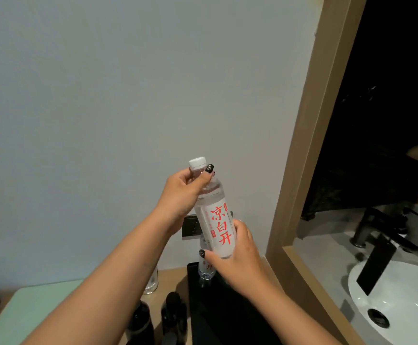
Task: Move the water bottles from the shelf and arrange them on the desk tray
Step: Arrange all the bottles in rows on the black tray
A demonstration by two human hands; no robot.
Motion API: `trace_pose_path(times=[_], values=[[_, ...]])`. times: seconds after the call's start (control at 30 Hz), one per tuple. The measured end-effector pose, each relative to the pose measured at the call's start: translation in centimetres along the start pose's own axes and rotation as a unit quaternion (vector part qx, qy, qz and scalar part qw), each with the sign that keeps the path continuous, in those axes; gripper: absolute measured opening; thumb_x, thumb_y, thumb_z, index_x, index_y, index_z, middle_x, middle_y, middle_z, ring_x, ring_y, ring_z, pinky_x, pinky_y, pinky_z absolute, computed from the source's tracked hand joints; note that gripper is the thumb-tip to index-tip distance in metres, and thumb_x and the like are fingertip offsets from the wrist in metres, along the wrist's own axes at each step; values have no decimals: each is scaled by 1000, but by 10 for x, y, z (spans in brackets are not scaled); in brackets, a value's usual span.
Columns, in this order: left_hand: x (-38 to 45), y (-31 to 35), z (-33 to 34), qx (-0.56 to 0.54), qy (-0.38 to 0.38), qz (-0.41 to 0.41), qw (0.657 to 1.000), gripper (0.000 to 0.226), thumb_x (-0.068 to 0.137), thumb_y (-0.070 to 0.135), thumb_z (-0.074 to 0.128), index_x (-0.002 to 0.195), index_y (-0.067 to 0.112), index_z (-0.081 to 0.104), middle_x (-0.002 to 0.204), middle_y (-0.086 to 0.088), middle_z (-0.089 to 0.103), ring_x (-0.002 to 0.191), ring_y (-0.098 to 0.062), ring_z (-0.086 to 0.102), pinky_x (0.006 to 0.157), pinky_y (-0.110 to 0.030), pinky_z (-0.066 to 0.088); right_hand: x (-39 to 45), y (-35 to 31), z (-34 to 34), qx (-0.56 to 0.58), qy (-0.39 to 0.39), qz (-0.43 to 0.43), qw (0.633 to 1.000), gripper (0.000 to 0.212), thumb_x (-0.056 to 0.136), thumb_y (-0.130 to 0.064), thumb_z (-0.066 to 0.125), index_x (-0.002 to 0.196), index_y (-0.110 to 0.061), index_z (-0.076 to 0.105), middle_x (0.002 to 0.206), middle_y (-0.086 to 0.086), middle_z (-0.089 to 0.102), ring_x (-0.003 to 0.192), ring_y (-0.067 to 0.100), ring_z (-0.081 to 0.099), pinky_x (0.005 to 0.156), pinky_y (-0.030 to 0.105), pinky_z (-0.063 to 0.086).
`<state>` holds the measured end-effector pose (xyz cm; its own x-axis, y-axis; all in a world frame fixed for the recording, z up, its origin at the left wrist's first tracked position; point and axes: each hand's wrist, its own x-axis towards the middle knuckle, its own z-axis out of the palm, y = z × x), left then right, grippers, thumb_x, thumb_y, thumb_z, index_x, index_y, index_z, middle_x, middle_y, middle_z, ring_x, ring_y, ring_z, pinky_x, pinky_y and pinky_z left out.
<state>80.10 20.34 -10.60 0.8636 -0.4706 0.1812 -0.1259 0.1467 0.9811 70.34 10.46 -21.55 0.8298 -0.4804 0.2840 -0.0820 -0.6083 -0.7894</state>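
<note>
Behind the black tray (227,319), one bottle (206,267) is already placed; another water bottle (215,220) is gripped above it by both hands, left hand (183,192) and right hand (240,257).

Both hands are holding one water bottle (216,215) up in front of a pale wall (103,95). The left hand (183,192) is gripping the neck just under the white cap (197,162); the right hand (240,255) is cupping the base. The bottle is leaning slightly, cap toward the left, its label showing red characters. Below it, a second bottle (206,266) is standing upright on a black tray (227,319) on the wooden desk (170,280). Two dark bottles (158,317) are standing just left of the tray, and a clear container (151,282) is sitting behind them, partly hidden by the left forearm. A wall socket (190,226) is showing behind the held bottle. At right, a white sink (402,307) with a black faucet (377,235) is appearing beyond a wooden frame (300,145).
</note>
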Motion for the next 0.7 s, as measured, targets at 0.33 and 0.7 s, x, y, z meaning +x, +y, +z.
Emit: trace_pose_path(times=[0.33, 0.7], values=[[29, -54, 11, 41, -144, -42, 988, 19, 92, 12, 56, 109, 13, 65, 118, -2, 67, 102, -10, 63, 94, -26, 50, 18, 46, 10, 51, -73, 60, 994, 72, 67, -32, 80, 127, -34, 40, 114, -13, 55, 105, 5, 54, 82, 21, 48], [77, -151, 7, 284, -142, -62, 946, 25, 79, 31, 71, 102, 22, 69, 119, -8, 57, 113, -23, 54, 100, -44, 44, 47, 121, 61, 17, -132, 184, 974, 67, 65, -24, 84, 121, -24, 46, 117, -3, 58, 114, 15, 54, 94, 33, 49]])
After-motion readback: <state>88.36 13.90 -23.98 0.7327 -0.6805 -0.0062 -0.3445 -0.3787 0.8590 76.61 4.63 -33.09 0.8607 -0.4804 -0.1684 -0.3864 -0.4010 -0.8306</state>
